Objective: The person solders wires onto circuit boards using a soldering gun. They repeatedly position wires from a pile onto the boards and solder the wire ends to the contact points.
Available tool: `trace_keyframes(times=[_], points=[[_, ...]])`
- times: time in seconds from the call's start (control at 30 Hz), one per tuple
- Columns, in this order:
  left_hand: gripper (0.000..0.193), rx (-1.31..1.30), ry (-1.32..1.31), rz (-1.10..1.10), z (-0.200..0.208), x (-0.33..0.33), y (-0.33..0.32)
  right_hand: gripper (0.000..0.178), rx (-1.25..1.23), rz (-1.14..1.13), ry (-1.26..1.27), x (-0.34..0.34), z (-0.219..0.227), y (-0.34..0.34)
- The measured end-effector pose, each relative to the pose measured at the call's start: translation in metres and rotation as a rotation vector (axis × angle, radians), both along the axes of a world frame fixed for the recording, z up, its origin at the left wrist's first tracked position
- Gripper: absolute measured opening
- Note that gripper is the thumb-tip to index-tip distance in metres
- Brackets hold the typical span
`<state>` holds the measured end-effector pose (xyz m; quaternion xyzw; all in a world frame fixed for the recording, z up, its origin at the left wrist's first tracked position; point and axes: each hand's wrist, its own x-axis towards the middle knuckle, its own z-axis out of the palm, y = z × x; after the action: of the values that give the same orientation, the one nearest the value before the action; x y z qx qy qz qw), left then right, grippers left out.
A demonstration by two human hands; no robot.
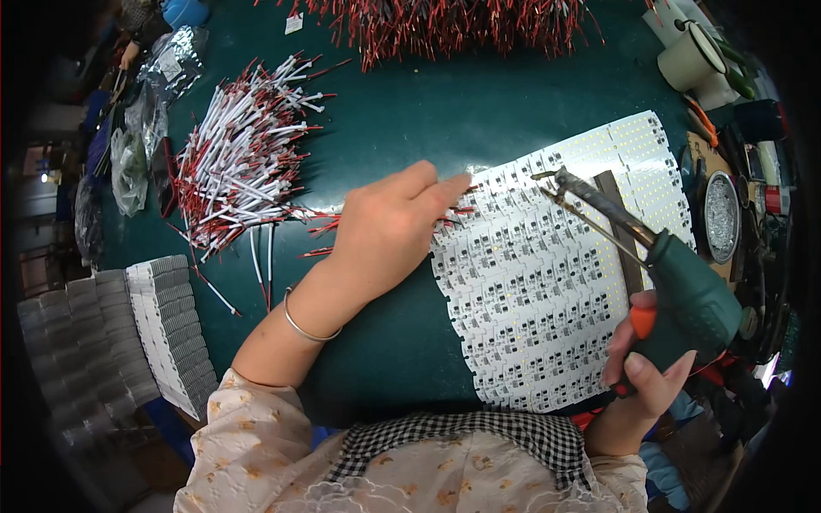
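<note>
My left hand [389, 218] is closed in a pinch around a few short red and black wires [323, 224], whose ends stick out on both sides of the fingers. Its fingertips rest at the upper left edge of a large white sheet of LED circuit boards [530, 282], dotted with small black and yellow parts. In my right hand [650, 376] is a green soldering gun [697, 295] with an orange trigger. The gun's tip hovers over the sheet's upper part, to the right of my left fingers. Beneath its barrel, a dark flat bar [631, 265] lies across the sheet.
White-sleeved wires [244, 154] with red ends form a pile at the left. More red wires [445, 26] are heaped at the far edge. Stacked white boards [171, 329] stand lower left. A cream mug [691, 58] and a metal dish [721, 218] sit at the right.
</note>
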<state>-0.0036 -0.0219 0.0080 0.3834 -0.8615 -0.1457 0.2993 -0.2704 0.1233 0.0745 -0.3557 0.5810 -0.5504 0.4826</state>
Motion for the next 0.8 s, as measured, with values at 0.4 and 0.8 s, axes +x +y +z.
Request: trace_keyframes(times=[0.4, 0.8], points=[[0.04, -0.139, -0.073, 0.028, -0.013, -0.01, 0.003, 0.064, 0.043, -0.083, -0.019, 0.017, -0.008, -0.003], [0.032, -0.111, -0.103, -0.007, -0.017, -0.007, 0.003, 0.062, 0.13, 0.047, -0.061, 0.022, -0.011, -0.005]])
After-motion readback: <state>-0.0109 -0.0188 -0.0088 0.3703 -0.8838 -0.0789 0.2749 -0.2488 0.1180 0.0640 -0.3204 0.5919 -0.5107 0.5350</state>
